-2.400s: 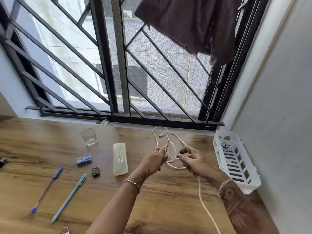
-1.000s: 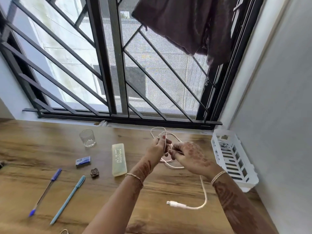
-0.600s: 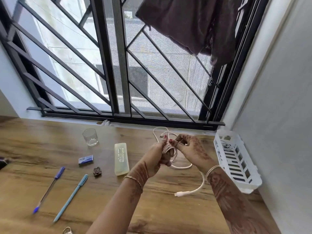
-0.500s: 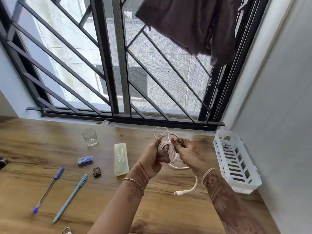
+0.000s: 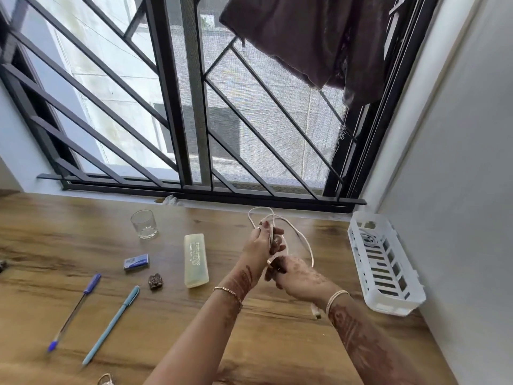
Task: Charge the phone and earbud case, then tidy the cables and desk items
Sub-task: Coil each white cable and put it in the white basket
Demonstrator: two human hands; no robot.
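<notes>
The left hand [image 5: 259, 245] is raised over the wooden tabletop [image 5: 277, 343], its fingers curled around a bundle of white cable [image 5: 304, 241]. Loops of that cable stand up beyond its fingertips and one strand arcs out to the right of both hands. The right hand [image 5: 301, 277] sits just nearer the person and lower, touching the left hand, with its fingers closed on a strand coming off the bundle. A short end of the cable shows below the right wrist, close to the tabletop; blur hides whether it touches the wood.

Well to the right of the hands, against the wall, lies a white basket [image 5: 388, 297] with slotted sides; a coiled cord [image 5: 368, 240] rests in its far end.

Just left of the hands lies a pale translucent case [image 5: 195, 261], long side pointing away from the person. Further left are a small brown figure [image 5: 155, 281] and a small blue box [image 5: 136, 262], and beyond them, toward the window, an upright drinking glass [image 5: 144, 225]. Far to the left and nearer the person lie a light blue pen [image 5: 112, 323] and a dark blue pen [image 5: 75, 309], apart from each other, both slanted.
</notes>
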